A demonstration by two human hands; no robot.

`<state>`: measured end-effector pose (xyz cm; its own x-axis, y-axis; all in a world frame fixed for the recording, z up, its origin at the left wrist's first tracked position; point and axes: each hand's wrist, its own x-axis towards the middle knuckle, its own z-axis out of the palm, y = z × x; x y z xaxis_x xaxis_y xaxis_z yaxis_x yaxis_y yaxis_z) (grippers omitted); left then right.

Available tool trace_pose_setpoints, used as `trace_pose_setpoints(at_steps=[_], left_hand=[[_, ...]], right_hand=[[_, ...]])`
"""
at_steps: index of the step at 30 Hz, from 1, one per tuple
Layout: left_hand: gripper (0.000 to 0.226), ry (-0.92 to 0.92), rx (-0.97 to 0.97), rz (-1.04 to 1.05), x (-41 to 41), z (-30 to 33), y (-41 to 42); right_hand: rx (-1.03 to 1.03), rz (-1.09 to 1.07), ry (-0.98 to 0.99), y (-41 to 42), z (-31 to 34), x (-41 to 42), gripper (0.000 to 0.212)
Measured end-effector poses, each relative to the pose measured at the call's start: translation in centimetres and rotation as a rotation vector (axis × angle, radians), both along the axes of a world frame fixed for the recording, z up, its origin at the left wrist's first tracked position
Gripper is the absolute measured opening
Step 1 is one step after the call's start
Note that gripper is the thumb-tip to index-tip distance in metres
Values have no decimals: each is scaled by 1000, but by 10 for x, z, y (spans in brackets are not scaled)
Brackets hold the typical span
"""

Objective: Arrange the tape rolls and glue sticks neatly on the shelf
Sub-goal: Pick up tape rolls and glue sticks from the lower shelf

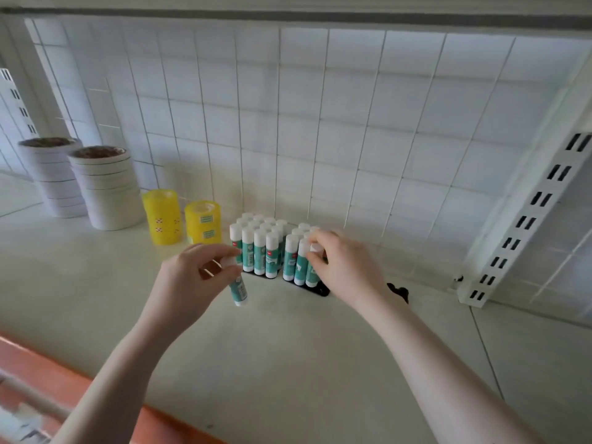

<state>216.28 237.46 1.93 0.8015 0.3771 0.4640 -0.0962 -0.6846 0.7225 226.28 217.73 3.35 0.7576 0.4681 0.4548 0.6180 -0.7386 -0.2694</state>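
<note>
Two hands: both busy, both right up against the glue stick block, so that's my landmark for everything below.

Left hand [195,277]: fingertips pinched round the white cap of one loose glue stick [238,288]. It hangs cap-up, bottom tipped a bit toward the camera, off the shelf surface as far as I can tell.

Where that stick sits: just in front of the left front corner of the left glue stick block [258,248], nearly touching the front row.

Right hand [344,267]: fingers curled over the top of a stick at the front of the right glue stick block [299,261], gripping it by the cap. Pretty blurry there, so I can't say if it's seated or lifted.

Long axis: every standing stick is upright, and the held one is close to upright too, so it only needs straightening, not flipping.

Nearer hand: left one obviously, it's already holding the stick. My guess is the next move is a short push away and down into a gap.

Black base [322,290]: pokes out under the right block's front edge.

Yellow tape rolls [179,219]: two stacks, left of the blocks, near but apart.

White tape rolls [105,187]: two taller stacks, further left again.

Shelf [288,363]: pale surface, wire grid back [352,123] behind the blocks.
</note>
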Motion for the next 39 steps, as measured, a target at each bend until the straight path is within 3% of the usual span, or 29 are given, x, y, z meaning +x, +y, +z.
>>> trace_pose_setpoints(at_steps=[6,13,25,29,34,39], left_hand=[[20,-2,-43,-61,7,-7,6],[24,-6,-94,-117,12,-10,4],[27,-19,-147,-118,12,-13,4],[27,-19,-129,-121,12,-14,4],[20,-35,-47,-161,16,-4,-1],[22,-71,59,-253,29,20,-21]], right_hand=[[-15,-10,-74,0,-3,2,27],[27,-8,-59,-6,-1,7,11],[-9,45,-86,-9,-9,16,15],[4,68,-242,-11,-12,11,10],[61,128,-277,-23,-18,3,33],[-21,-11,-318,-59,-19,-1,13]])
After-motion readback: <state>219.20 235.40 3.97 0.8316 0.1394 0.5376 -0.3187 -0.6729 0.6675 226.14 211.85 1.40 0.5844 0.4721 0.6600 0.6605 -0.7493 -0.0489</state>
